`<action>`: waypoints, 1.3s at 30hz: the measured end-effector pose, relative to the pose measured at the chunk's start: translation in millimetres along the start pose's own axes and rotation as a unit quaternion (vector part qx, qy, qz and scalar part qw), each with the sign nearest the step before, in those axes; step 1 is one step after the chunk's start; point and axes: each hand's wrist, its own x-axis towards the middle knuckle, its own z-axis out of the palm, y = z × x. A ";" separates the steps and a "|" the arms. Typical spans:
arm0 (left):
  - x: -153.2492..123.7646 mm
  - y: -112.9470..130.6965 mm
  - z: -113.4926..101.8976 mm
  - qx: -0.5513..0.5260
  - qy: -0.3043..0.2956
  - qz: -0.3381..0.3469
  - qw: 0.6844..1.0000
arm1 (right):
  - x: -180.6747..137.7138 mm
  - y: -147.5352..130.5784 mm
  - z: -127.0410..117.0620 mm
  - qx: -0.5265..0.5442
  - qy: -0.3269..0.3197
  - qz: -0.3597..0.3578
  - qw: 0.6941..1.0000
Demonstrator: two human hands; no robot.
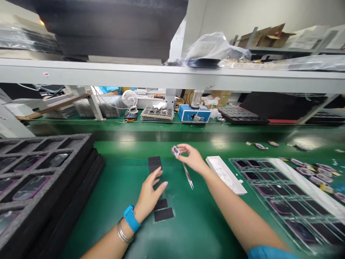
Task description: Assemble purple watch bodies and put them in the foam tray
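Observation:
My right hand [192, 157] reaches forward over the green bench [199, 219] and pinches a small rounded part [176, 150] with a purple rim at its fingertips. A pair of tweezers [188, 175] lies on the mat just under that hand. My left hand [150, 192] rests nearer me with fingers stretched out, holding nothing, its tips close to a black rectangular pad [155, 163]. Two more black pads [162, 212] lie beside its wrist, which wears a blue band [132, 218] and bracelets.
Stacked black foam trays [40, 172] with parts in their pockets fill the left. A clear tray [285, 201] of purple-rimmed parts and a white strip [225, 174] lie on the right. A grey shelf [172, 77], a small fan [129, 99] and a blue box [194, 114] stand beyond.

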 end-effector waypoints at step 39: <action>1.3 2.4 -18.6 -0.255 -0.091 -0.098 0.958 | -110.3 -39.6 51.2 0.065 0.015 -0.125 0.990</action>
